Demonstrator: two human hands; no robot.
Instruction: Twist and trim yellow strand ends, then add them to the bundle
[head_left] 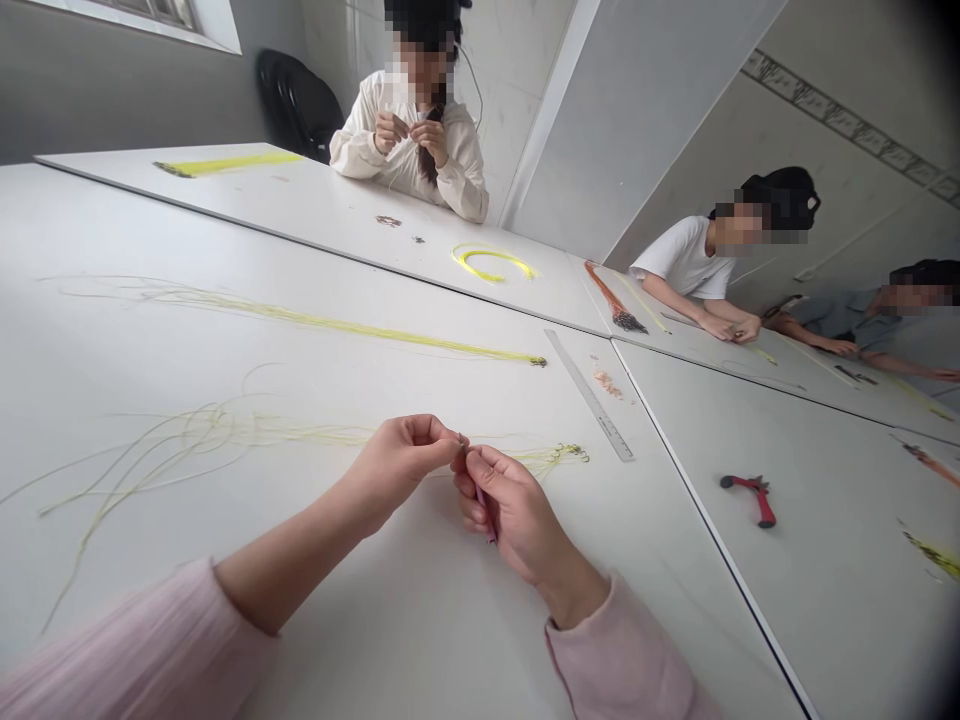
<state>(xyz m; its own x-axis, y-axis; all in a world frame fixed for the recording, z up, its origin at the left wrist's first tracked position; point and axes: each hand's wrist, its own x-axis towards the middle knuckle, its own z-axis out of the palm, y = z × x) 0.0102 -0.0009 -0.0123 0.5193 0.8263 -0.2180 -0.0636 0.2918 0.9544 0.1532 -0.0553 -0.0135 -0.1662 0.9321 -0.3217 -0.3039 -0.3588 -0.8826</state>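
My left hand [405,460] is closed in a pinch, its fingertips meeting those of my right hand [506,500] above the white table [420,620]. Wrapped in my right hand is a thin purple tool [487,515], its dark tip reaching up to the pinch. What the left fingertips hold is too small to make out. Behind the hands lies a loose bundle of pale yellow lines [300,432] with hooks [574,453] at its right end. Farther back, a straighter yellow bundle [375,333] ends in small dark pieces.
A clear ruler [589,395] lies beside small orange pieces [607,384]. Red-handled pliers [754,498] rest on the right table. Across the tables sit a person in a cream jacket [409,150] and others at the right. A yellow coil [487,262] lies on the far table.
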